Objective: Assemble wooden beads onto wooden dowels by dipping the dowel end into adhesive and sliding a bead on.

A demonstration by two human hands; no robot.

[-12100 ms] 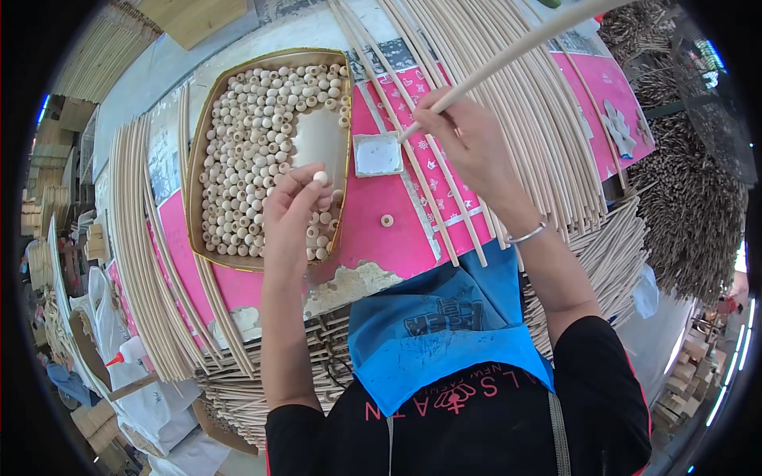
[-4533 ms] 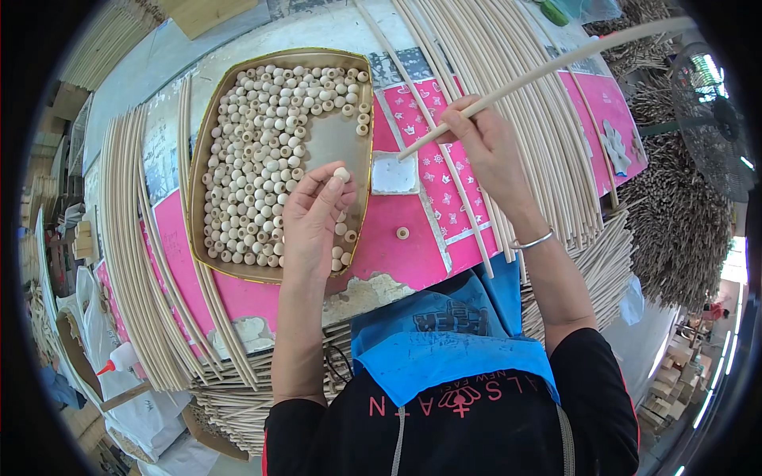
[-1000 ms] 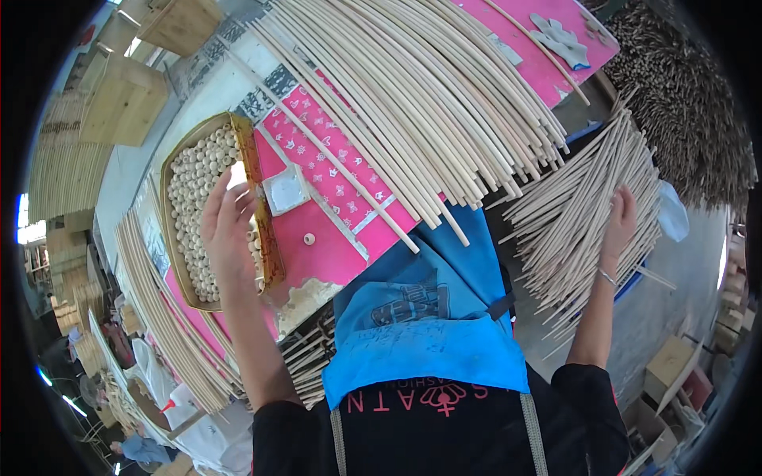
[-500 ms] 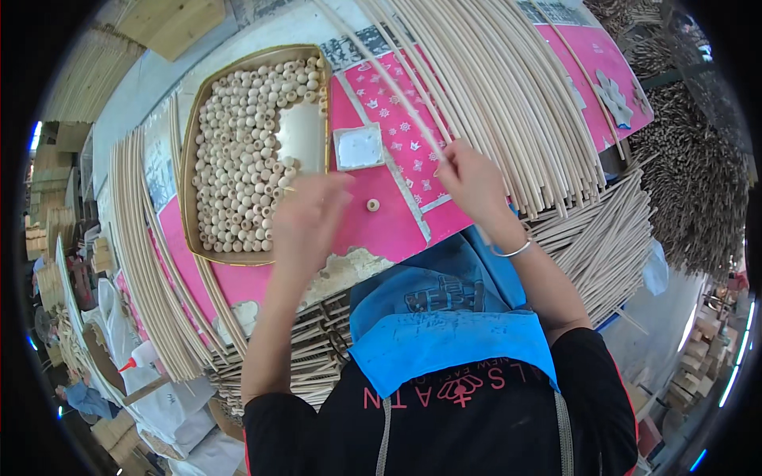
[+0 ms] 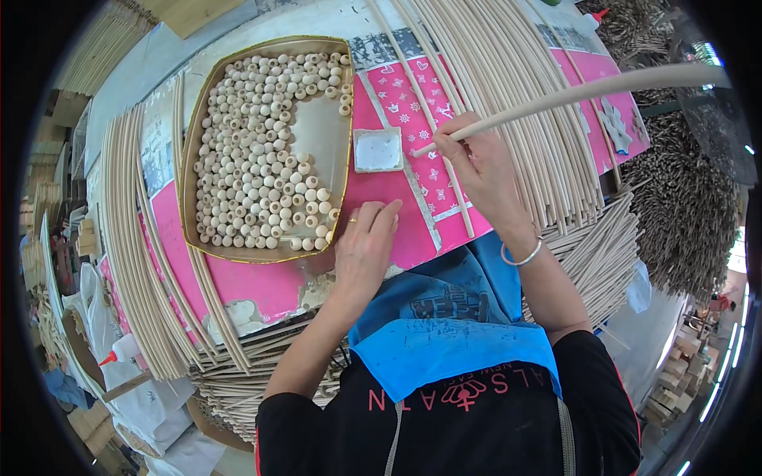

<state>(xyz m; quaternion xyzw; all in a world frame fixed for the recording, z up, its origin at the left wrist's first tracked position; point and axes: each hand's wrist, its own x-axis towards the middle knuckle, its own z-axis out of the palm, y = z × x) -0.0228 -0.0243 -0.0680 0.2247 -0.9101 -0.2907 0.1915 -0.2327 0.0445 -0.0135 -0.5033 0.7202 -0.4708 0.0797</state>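
**Right hand pinches a stick at the dish, left hand flat by the bead tray**

My right hand (image 5: 476,163) is up over the pink sheet (image 5: 381,206), fingers closed around the near end of a long pale wooden stick (image 5: 571,94). The stick runs away up and to the right, clear above the spread of sticks (image 5: 508,71) lying across the counter (image 5: 317,16). Its tip sits just beside the small white square dish (image 5: 378,149), close to the dish's right edge; whether it touches the dish I can't quite tell from up here. A thin bangle (image 5: 520,255) rings that wrist.

My left hand (image 5: 363,250) lies lower, palm down on the pink sheet, fingers stretched and close together, a ring on one of them. I can't see anything gripped in it, though something small could hide under the fingertips. It rests right at the lower right corner of the shallow gold-rimmed tray (image 5: 189,159), near the closest of the wooden beads (image 5: 254,159).

The beads fill most of the tray, round and pale with holes through them, leaving a bare patch toward its right side. More bent sticks (image 5: 131,238) curve along the left of the tray, and a heap of them hangs off the counter's near edge. A blue apron (image 5: 444,317) covers my front below the hands.
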